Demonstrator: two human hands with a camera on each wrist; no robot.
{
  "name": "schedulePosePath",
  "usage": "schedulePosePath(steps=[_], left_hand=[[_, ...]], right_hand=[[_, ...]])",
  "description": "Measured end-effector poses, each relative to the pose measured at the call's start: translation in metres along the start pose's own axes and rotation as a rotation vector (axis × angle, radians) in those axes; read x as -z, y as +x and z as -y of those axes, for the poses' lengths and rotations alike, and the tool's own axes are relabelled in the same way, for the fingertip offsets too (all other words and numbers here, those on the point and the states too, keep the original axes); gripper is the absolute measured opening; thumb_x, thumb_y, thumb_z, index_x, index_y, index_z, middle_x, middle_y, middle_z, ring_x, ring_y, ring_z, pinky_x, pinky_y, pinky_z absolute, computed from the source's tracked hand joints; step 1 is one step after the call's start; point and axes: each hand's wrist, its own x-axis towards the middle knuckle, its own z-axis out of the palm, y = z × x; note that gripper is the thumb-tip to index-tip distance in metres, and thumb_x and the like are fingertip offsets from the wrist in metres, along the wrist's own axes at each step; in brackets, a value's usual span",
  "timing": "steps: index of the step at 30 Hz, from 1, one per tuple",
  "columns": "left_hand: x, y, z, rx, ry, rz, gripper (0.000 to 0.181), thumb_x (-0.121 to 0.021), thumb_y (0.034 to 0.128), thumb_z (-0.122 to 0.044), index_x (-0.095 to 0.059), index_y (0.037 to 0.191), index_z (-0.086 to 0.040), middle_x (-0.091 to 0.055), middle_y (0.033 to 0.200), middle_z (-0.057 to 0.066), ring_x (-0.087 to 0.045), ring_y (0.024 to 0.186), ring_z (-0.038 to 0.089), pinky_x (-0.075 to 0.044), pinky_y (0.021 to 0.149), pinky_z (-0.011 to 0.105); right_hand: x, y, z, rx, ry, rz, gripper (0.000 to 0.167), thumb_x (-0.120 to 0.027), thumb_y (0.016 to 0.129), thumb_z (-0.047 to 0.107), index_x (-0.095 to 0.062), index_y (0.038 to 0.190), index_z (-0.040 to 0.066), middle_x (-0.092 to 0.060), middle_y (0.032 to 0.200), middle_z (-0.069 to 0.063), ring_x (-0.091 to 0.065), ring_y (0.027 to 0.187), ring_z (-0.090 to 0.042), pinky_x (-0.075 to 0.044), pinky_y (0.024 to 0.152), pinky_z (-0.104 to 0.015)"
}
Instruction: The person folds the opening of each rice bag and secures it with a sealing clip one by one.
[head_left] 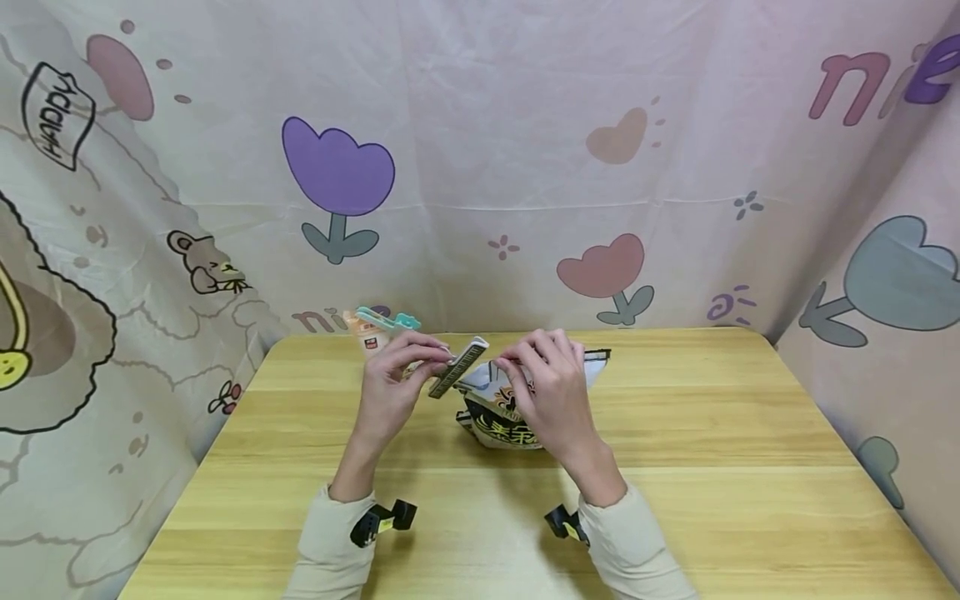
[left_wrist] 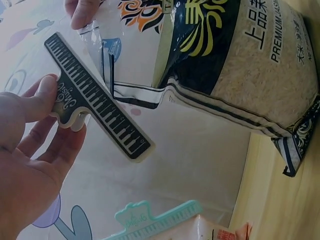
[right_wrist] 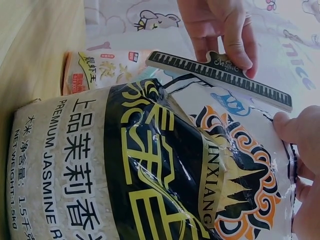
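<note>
My left hand [head_left: 390, 387] pinches a black-and-white bag clip [left_wrist: 97, 95] with a piano-key pattern by its handles. The clip slants beside the upper left edge of a bag of jasmine rice [right_wrist: 75, 165]; in the left wrist view its jaws look closed. My right hand [head_left: 558, 404] pinches the bag's clear-and-white top edge between thumb and fingers. The bag stands upright on the table, with grains showing through its lower part and a black band with yellow lettering across its front. In the head view my right hand hides part of it.
Behind my left hand stands a smaller orange-white packet [right_wrist: 107, 67] with a teal bag clip [head_left: 386, 319] across its top. The wooden table [head_left: 712, 467] meets a printed cloth backdrop [head_left: 480, 167] at its back and sides.
</note>
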Motion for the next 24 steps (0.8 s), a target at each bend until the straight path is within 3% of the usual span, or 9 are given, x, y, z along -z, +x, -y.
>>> schedulePosePath(steps=[11, 24], left_hand=[[-0.006, -0.002, -0.002, -0.033, -0.023, -0.078, 0.019, -0.072, 0.0794, 0.023, -0.077, 0.087, 0.007, -0.067, 0.092, 0.02, -0.065, 0.09, 0.018, -0.056, 0.08, 0.024], [-0.014, -0.001, 0.003, -0.045, 0.022, -0.05, 0.018, -0.073, 0.0807, 0.02, -0.078, 0.088, 0.005, -0.067, 0.087, 0.016, -0.061, 0.084, 0.017, -0.057, 0.075, 0.024]], right_hand=[[0.001, -0.001, 0.002, -0.032, 0.006, 0.03, 0.008, -0.074, 0.095, 0.02, -0.073, 0.093, 0.013, -0.063, 0.091, 0.002, -0.05, 0.087, -0.022, -0.032, 0.078, -0.041], [0.01, 0.0, -0.004, -0.01, 0.041, 0.06, 0.005, -0.071, 0.094, 0.015, -0.073, 0.098, 0.013, -0.065, 0.095, 0.003, -0.05, 0.088, -0.02, -0.035, 0.082, -0.042]])
